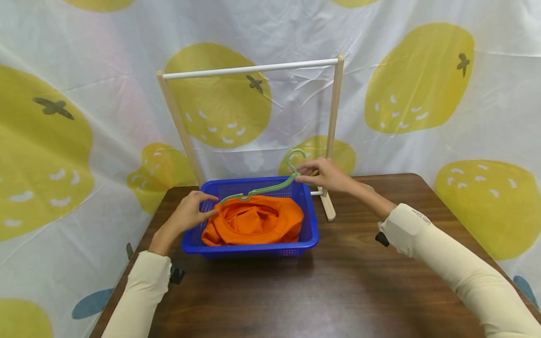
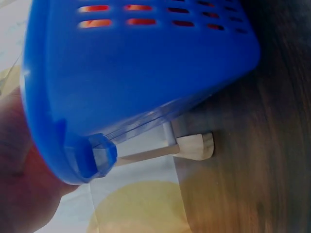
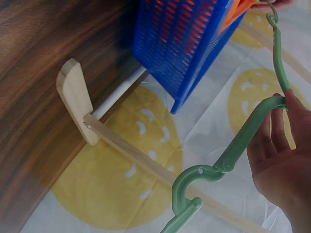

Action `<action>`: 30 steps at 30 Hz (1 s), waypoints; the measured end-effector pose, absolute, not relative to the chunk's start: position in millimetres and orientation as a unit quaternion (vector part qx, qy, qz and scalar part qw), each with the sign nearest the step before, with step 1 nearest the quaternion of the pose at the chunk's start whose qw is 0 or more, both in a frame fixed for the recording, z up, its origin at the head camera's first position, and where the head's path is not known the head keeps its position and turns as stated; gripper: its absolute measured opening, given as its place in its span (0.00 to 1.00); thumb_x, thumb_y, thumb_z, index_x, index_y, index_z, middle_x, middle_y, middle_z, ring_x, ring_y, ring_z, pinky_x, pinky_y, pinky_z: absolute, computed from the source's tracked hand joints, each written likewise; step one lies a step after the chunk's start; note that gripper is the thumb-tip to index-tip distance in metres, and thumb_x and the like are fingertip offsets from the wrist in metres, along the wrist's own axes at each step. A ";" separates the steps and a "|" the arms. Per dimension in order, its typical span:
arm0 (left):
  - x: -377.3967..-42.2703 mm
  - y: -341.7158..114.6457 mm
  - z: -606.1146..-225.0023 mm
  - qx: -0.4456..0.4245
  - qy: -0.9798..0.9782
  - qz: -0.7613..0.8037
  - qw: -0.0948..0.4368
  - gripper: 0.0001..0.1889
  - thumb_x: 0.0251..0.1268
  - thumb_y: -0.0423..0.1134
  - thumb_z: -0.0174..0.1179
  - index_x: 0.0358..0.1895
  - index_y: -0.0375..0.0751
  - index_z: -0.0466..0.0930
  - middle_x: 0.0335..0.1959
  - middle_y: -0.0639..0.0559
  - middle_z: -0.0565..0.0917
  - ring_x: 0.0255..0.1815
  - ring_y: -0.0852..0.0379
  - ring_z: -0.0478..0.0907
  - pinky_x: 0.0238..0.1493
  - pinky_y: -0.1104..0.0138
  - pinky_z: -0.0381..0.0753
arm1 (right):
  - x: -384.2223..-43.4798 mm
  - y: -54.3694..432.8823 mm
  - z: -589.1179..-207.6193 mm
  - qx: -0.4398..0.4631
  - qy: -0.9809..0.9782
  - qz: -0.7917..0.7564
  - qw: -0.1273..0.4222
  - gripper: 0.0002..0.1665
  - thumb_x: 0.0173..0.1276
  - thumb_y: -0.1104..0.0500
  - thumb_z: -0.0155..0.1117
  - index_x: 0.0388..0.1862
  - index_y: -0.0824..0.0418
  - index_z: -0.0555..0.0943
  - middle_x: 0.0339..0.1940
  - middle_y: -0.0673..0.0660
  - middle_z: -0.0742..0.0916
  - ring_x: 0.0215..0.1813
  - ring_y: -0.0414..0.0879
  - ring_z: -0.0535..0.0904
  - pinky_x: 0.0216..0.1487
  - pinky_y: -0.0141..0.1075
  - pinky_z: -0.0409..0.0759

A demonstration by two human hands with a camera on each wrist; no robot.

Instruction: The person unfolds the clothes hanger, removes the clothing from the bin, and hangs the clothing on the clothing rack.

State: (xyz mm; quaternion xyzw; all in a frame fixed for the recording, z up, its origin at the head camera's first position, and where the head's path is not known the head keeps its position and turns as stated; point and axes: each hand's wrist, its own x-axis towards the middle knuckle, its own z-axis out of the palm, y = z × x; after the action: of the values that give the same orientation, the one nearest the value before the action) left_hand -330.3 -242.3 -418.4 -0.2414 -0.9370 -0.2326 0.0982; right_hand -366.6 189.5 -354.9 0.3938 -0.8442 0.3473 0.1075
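An orange garment (image 1: 270,220) with its round neck opening facing up lies bunched in a blue plastic basket (image 1: 314,225). Over it slants a green folding clothes hanger (image 1: 272,188), its far-left end at the garment's neck edge. My right hand (image 1: 323,174) pinches the hanger by its middle, just below the hook; its other arm comes toward the camera in the right wrist view. With thumb and fingertips, my left hand (image 1: 192,213) pinches the garment's left edge beside the hanger's end. The left wrist view hides those fingertips behind the basket wall (image 2: 146,63).
Behind the basket stands a clothes rack with wooden posts (image 1: 334,108) and a white top bar (image 1: 253,69). One wooden foot (image 1: 327,206) rests on the brown table (image 1: 359,272) right of the basket. A lemon-patterned curtain (image 1: 296,28) hangs behind and at the sides.
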 end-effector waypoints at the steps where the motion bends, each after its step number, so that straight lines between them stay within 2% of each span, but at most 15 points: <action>1: -330.9 -242.6 -420.1 -0.242 -0.940 -0.222 0.094 0.20 0.66 0.43 0.73 0.58 0.38 0.87 0.54 0.37 0.86 0.62 0.35 0.74 0.66 0.39 0.71 | -366.5 190.8 -356.2 0.390 -0.847 0.347 0.106 0.19 0.68 0.62 0.75 0.55 0.70 0.86 0.38 0.56 0.92 0.41 0.49 0.89 0.43 0.44 0.87; 7: -332.7 -241.7 -426.0 -0.250 -0.945 -0.192 0.088 0.19 0.67 0.41 0.72 0.57 0.37 0.87 0.49 0.40 0.88 0.59 0.36 0.78 0.64 0.37 0.72 | -365.4 195.6 -362.6 0.378 -0.851 0.348 0.103 0.18 0.68 0.62 0.75 0.54 0.68 0.87 0.37 0.55 0.92 0.40 0.48 0.89 0.42 0.40 0.86; 13: -334.6 -239.3 -427.4 -0.256 -0.937 -0.214 0.105 0.11 0.66 0.39 0.72 0.48 0.38 0.92 0.39 0.48 0.91 0.49 0.41 0.84 0.56 0.44 0.79 | -365.6 200.6 -368.2 0.370 -0.855 0.353 0.090 0.18 0.69 0.62 0.74 0.55 0.70 0.87 0.37 0.56 0.92 0.40 0.49 0.89 0.40 0.38 0.86; 17: -333.2 -235.8 -422.0 -0.246 -0.929 -0.243 0.130 0.10 0.66 0.41 0.73 0.45 0.39 0.93 0.40 0.46 0.90 0.48 0.42 0.83 0.54 0.47 0.81 | -365.7 202.4 -371.1 0.367 -0.856 0.355 0.084 0.18 0.70 0.62 0.74 0.55 0.70 0.86 0.38 0.56 0.92 0.40 0.49 0.89 0.41 0.37 0.86; 23: -331.3 -228.2 -411.6 -0.262 -0.908 -0.275 0.176 0.10 0.66 0.41 0.73 0.44 0.39 0.93 0.40 0.45 0.89 0.47 0.44 0.84 0.54 0.48 0.82 | -366.6 200.1 -373.5 0.365 -0.853 0.358 0.105 0.18 0.69 0.61 0.75 0.54 0.69 0.87 0.39 0.56 0.93 0.41 0.48 0.89 0.43 0.43 0.87; 30: -331.4 -223.3 -407.4 -0.273 -0.901 -0.288 0.174 0.14 0.68 0.40 0.72 0.53 0.39 0.90 0.50 0.42 0.89 0.57 0.41 0.83 0.60 0.46 0.79 | -365.4 193.8 -370.5 0.364 -0.853 0.353 0.122 0.19 0.68 0.60 0.76 0.55 0.67 0.88 0.39 0.55 0.93 0.41 0.49 0.89 0.43 0.44 0.86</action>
State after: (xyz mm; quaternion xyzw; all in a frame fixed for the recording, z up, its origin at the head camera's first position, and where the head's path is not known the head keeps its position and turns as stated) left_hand -331.4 -223.3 -407.4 -0.2730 -0.9012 -0.2882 0.1739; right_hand -365.4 193.8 -370.5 0.3639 -0.8531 0.3535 0.1216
